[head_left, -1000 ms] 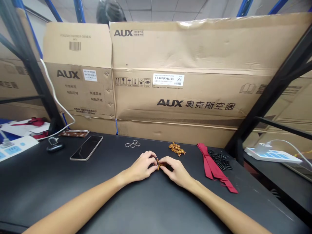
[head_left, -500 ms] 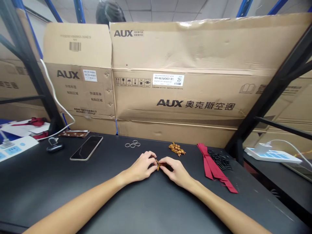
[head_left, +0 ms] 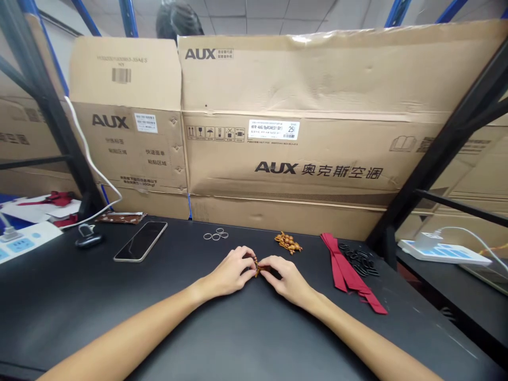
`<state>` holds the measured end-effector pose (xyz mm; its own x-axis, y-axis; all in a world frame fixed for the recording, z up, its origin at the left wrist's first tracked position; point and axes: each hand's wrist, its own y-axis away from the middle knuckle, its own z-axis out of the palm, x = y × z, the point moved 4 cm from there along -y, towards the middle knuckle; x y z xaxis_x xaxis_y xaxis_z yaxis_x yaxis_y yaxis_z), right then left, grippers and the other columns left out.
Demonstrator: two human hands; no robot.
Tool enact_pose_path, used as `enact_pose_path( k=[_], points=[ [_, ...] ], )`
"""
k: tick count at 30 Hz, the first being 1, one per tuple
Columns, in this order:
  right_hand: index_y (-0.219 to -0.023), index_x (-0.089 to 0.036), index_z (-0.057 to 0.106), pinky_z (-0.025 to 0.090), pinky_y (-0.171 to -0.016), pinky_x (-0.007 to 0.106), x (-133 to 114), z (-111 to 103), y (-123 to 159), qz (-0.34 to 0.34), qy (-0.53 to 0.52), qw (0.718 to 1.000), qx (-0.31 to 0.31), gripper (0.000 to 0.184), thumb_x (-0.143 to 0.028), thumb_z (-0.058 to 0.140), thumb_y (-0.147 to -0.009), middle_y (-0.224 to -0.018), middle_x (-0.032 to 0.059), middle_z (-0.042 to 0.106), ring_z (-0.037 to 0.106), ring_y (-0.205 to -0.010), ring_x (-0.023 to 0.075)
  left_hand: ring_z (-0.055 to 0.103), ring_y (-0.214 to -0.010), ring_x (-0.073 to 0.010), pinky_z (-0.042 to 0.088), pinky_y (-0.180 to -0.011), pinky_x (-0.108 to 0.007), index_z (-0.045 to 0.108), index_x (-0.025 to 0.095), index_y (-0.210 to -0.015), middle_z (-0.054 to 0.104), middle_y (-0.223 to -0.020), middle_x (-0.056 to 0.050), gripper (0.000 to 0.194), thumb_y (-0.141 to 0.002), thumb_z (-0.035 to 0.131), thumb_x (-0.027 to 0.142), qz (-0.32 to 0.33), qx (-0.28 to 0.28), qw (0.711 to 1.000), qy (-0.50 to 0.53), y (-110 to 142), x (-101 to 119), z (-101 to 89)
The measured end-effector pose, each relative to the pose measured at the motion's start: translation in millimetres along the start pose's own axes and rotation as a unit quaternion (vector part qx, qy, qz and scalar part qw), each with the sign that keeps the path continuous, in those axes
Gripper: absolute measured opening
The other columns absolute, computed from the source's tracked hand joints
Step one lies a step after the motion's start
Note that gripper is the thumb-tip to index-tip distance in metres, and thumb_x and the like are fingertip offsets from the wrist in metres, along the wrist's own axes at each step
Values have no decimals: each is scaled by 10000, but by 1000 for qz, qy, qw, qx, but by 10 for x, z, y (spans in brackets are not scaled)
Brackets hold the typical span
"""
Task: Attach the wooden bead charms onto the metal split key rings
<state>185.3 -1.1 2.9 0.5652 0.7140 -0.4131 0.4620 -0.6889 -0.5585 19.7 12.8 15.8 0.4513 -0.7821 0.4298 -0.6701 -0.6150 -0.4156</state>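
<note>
My left hand [head_left: 232, 272] pinches one side of a small brown corded charm [head_left: 257, 268] between thumb and fingertips, just above the black tabletop. From the other side my right hand [head_left: 286, 278] grips the same piece, thumb against forefinger. Fingers cover most of it, so its full shape cannot be made out. Beyond the hands lies a small pile of wooden gourd-shaped charms [head_left: 291, 244] with brown cords. Several metal split rings [head_left: 216, 236] rest on the table past my left hand.
Red ribbons [head_left: 347, 275] and a heap of black clips [head_left: 360, 262] lie to the right. On the left are a phone [head_left: 141, 241], a black earbud case [head_left: 89, 239] and a power strip [head_left: 29, 241]. Cardboard [head_left: 286, 159] walls off the back; black rack posts [head_left: 436, 132] flank it.
Both hands stay in place around the small charm. Its cord shifts slightly between the fingertips; everything else on the table keeps its position.
</note>
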Motion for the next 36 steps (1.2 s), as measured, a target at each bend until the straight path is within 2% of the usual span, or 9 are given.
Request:
enact_pose_path(
  k=[6, 12, 15, 23, 29, 32, 36],
  points=[
    [-958, -223, 621, 506, -752, 345, 117, -17, 5, 49, 58, 996, 41, 136, -180, 540, -858, -896, 44, 683, 630, -797, 200, 500, -1081, -217, 401, -972, -375, 652, 214, -886, 527, -1147, -61, 138, -909, 518, 241, -5, 1, 1000, -9, 0, -33, 12],
    [-974, -227, 612, 507, -765, 331, 51, -14, -7, 26, 3, 1000, 10, 127, -207, 527, -881, -906, 38, 680, 631, -810, 186, 506, -1055, -220, 411, -955, -376, 645, 205, -875, 529, -1135, -63, 129, -887, 561, 303, -8, 5, 1000, -14, 8, 33, -14],
    [-992, -229, 610, 504, -771, 324, 10, -9, -5, 10, -13, 1000, -3, 136, -217, 516, -894, -913, 38, 681, 629, -812, 179, 501, -1063, -214, 412, -951, -372, 646, 205, -877, 525, -1144, -63, 142, -910, 526, 274, 2, 3, 1000, -27, 13, 35, -9],
    [-949, -216, 618, 490, -756, 336, 129, -19, 8, 55, 64, 996, 29, 120, -192, 538, -862, -889, 37, 679, 623, -795, 191, 498, -1072, -210, 403, -962, -372, 654, 206, -883, 523, -1147, -64, 149, -921, 516, 247, 16, 1, 999, -50, 5, 6, 8],
    [-978, -223, 612, 484, -773, 319, 40, -29, -3, 31, 24, 999, 10, 127, -211, 527, -886, -913, 33, 684, 623, -813, 179, 506, -1050, -211, 418, -935, -366, 629, 196, -899, 531, -1134, -62, 105, -891, 572, 283, 23, 9, 997, -68, 16, 63, -10],
    [-985, -229, 613, 480, -779, 315, -4, -19, -5, 11, 12, 1000, -8, 128, -216, 518, -900, -914, 26, 690, 623, -808, 171, 509, -1044, -209, 425, -919, -365, 634, 195, -889, 528, -1137, -66, 123, -912, 533, 260, 30, 12, 996, -77, 20, 48, 6],
    [-973, -222, 615, 479, -766, 326, 70, -16, 1, 39, 41, 998, 11, 118, -224, 534, -888, -906, 31, 683, 616, -805, 183, 508, -1044, -210, 423, -920, -371, 655, 202, -893, 527, -1154, -69, 158, -927, 503, 232, 42, 11, 995, -86, 19, 27, 19]
  ],
)
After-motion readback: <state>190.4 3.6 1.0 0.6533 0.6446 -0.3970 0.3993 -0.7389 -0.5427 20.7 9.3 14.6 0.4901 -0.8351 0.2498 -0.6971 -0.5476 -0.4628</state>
